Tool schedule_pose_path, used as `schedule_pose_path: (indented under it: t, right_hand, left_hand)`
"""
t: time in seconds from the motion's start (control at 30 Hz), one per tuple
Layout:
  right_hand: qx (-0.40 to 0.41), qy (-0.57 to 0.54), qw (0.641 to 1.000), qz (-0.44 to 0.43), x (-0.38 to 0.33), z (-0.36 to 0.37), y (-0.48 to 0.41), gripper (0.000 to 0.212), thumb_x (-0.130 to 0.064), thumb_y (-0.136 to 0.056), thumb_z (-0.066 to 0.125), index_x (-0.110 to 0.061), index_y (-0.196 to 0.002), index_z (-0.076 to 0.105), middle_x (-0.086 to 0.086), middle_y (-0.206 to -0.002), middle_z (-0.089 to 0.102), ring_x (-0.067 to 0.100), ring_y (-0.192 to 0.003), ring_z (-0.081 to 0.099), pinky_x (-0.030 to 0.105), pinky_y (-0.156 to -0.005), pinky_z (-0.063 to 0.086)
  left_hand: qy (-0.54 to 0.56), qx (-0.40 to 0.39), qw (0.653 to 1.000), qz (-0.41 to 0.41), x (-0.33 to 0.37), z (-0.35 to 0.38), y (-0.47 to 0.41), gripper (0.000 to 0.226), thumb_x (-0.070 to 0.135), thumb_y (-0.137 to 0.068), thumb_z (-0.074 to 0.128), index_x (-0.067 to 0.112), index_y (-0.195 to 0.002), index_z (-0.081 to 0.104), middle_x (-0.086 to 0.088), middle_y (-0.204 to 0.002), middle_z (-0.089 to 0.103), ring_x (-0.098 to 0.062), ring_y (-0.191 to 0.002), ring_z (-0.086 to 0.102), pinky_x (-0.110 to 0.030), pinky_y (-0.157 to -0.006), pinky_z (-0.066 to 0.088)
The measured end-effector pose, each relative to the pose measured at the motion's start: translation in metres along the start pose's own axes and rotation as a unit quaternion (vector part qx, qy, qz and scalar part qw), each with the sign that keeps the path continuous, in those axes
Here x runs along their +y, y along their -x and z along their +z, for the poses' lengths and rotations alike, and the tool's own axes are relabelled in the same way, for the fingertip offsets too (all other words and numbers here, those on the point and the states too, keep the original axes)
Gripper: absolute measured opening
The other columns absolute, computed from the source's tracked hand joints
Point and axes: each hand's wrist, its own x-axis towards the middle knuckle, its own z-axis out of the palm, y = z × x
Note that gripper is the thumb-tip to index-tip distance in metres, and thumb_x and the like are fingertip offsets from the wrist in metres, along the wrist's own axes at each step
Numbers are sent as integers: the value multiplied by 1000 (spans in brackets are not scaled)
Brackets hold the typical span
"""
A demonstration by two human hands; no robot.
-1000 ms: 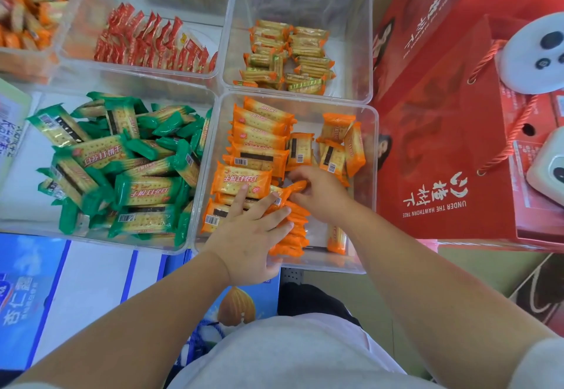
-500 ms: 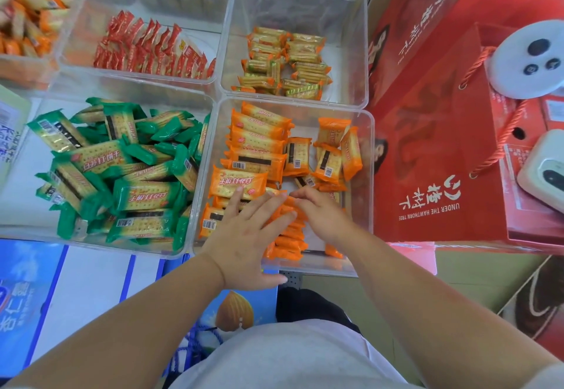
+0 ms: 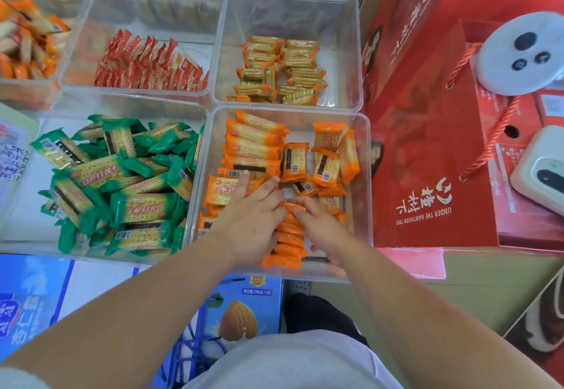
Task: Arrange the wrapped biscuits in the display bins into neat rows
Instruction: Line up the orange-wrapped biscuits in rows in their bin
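Note:
The near right clear bin (image 3: 362,156) holds orange wrapped biscuits. A row of packs standing on edge (image 3: 288,237) runs along its front middle. A stack of flat orange packs (image 3: 253,147) fills its left side, and loose packs (image 3: 326,163) lie at its right. My left hand (image 3: 251,221) lies flat with straight fingers on the flat packs, against the left of the row. My right hand (image 3: 319,225) presses the row's right side, fingertips on the top pack. The near left bin (image 3: 27,221) holds jumbled green packs (image 3: 122,181).
Behind are bins of red packs (image 3: 146,65), small gold packs (image 3: 280,71) and, far left, mixed orange packs (image 3: 27,44). A red gift bag (image 3: 427,150) stands against the bins' right side, with white devices (image 3: 518,53) beyond. Blue almond-drink cartons (image 3: 238,312) sit below the bins.
My right hand brought an orange pack down onto the end of the upright row and now presses the row from the right. My left hand slid up slightly against the row's left.

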Motion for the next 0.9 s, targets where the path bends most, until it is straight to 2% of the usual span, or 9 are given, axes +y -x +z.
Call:
schedule_pose_path:
  t: [0.13,0.2,0.37,0.47,0.57,0.63,0.7,0.8,0.9]
  right_hand:
    - [-50,-62,995,59,1,-1,3,20,-45,-103,45,-59,-105,58,5,-109,68,26,-98,67,57,-79,61]
    - [-52,-71,994,57,0,-1,3,19,-43,-103,45,-57,-106,60,5,-104,70,27,-93,68,58,-78,60]
    - [-51,-46,997,31,-3,-1,6,19,-47,-104,45,-58,-110,59,1,-104,74,26,-95,71,50,-82,60]
    - [-51,49,997,9,-7,-3,8,30,-46,-106,41,-55,-133,47,4,-131,65,23,-111,63,41,-89,53]
    - [28,191,979,-61,-11,-14,14,49,-36,-105,48,-25,-152,40,4,-142,58,23,-127,55,38,-99,47]
    - [107,286,944,-123,-19,-23,20,36,-27,-101,55,-18,-136,56,5,-124,66,26,-115,60,33,-84,46]
    - [161,453,865,-147,-28,-30,25,20,-22,-96,58,-20,-115,66,2,-110,68,26,-109,57,32,-77,41]
    - [177,641,736,-126,-39,-34,24,9,-25,-91,64,-25,-97,70,-2,-102,67,26,-111,49,39,-88,36]
    - [159,689,701,-90,-41,-37,21,12,-31,-91,61,-26,-94,72,-5,-98,69,26,-113,45,42,-97,32]
  left_hand:
    - [-11,36,999,-22,-6,-1,9,23,34,-78,69,19,-92,76,-9,-131,62,-33,-141,40,-65,-115,18]
    - [-5,50,998,-28,-6,1,11,20,30,-74,72,17,-90,76,-10,-129,63,-34,-139,43,-65,-114,21]
    - [16,30,999,-10,2,12,8,62,26,-87,63,20,-147,48,-3,-155,43,-29,-149,30,-68,-115,15]
    - [22,10,1000,-16,0,19,7,66,51,-96,44,23,-155,35,2,-159,38,-24,-152,21,-66,-117,-1]
    - [36,18,999,-15,-1,21,7,74,64,-91,43,25,-153,37,3,-155,42,-23,-150,23,-64,-117,-5]
    - [44,28,999,-10,-2,22,8,75,64,-88,47,25,-152,39,4,-153,44,-23,-148,26,-64,-118,-4]
    - [54,36,998,-12,-3,23,8,74,64,-87,48,26,-151,41,5,-152,46,-22,-148,28,-65,-119,-2]
    - [62,33,997,-14,-4,24,8,72,66,-86,48,34,-150,40,6,-152,46,-21,-148,27,-65,-119,-1]
    - [67,26,997,-6,-5,25,9,66,67,-86,49,42,-147,41,6,-153,45,-22,-149,27,-65,-119,-2]
